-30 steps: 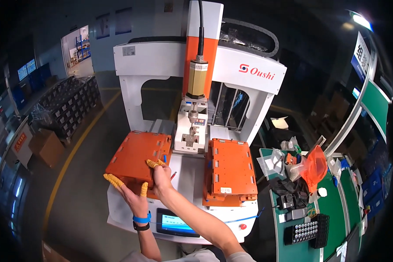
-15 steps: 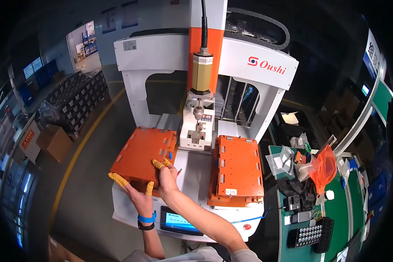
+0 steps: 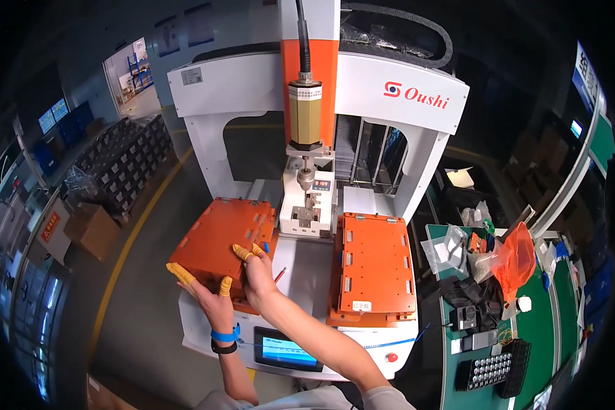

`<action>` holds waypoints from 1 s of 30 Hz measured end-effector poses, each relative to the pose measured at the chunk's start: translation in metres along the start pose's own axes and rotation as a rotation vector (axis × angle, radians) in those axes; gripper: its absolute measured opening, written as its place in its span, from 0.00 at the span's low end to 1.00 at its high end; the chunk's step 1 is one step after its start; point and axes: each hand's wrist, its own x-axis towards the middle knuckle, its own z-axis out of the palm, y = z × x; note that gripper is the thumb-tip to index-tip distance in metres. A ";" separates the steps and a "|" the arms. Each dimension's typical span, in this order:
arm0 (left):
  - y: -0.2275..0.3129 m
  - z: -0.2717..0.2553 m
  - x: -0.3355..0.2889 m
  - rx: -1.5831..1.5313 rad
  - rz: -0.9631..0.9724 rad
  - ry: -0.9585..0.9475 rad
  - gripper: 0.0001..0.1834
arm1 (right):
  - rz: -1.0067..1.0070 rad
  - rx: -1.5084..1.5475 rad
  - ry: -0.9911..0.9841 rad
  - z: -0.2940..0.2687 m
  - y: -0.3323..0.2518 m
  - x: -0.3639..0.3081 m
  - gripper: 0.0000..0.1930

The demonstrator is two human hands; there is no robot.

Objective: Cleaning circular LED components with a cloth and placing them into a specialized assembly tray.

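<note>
An orange flat fixture with a cover plate (image 3: 219, 236) lies on the left of the white machine bed. My left hand (image 3: 212, 301) grips its front left corner, thumb and forefinger wide apart in yellow finger cots. At the front right corner my right hand (image 3: 258, 277) has its yellow-cotted fingers on top of the plate; its thumb is hidden. A small blue piece (image 3: 267, 247) shows at the plate's right edge. Beside my right hand lies a thin red pen-like tool (image 3: 280, 275). A second orange fixture (image 3: 377, 263) stands on the right of the bed, untouched.
Between the fixtures, a gold spindle head (image 3: 305, 116) hangs over a small white station (image 3: 307, 219). A screen (image 3: 287, 348) and red button (image 3: 391, 357) sit on the machine's front. At right, a green bench (image 3: 461, 389) carries bags, black trays (image 3: 488, 372) and small devices.
The view has shifted slightly. Both hands keep hold of the left fixture's plate; its front edge looks slightly raised, and the blue piece is partly covered now.
</note>
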 end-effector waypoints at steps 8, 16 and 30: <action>0.008 0.001 0.002 -0.008 -0.004 -0.007 0.66 | 0.085 0.031 -0.085 -0.009 -0.008 -0.007 0.16; -0.022 0.004 -0.014 -0.042 -0.007 -0.011 0.66 | 0.004 -0.458 -0.182 -0.023 -0.017 -0.093 0.33; -0.030 -0.005 -0.030 0.124 0.080 -0.033 0.65 | -0.249 -0.589 -0.125 -0.060 -0.057 -0.153 0.30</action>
